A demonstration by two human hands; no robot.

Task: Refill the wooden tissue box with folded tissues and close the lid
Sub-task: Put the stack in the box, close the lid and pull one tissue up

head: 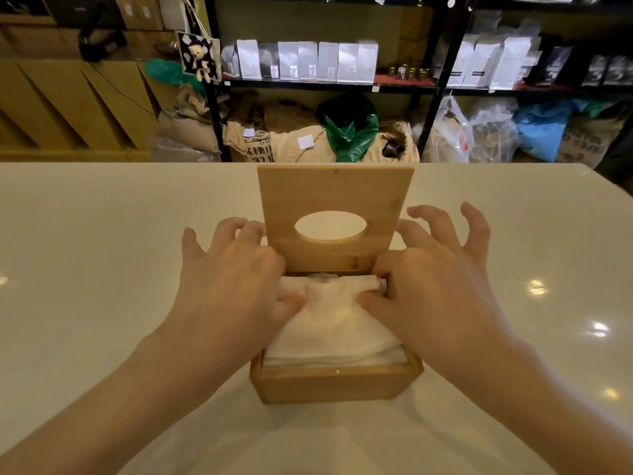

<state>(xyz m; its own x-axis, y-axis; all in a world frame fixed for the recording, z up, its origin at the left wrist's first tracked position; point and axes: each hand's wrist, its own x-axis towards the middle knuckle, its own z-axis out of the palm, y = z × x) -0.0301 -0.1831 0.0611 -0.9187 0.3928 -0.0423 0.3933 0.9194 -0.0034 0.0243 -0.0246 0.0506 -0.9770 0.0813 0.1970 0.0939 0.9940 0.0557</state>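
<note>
White tissues (334,323) already sit stacked in the wooden box (335,383) mid-table (85,269); we have left hand (233,286) and right hand (428,286) pinching the top sheet into a peak, other fingers splayed. Lid (334,200) stands upright, so we judge loading nearly done; closing remains.

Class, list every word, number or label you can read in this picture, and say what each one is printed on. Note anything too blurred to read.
"KIRI": partial black stencil on the burlap sack under the shelf, cut off by the lid.
"37": fragment below it on the same sack.
White bags and dark bags on the shelves: print too small and blurred.
Wooden tissue box: no text.
</note>
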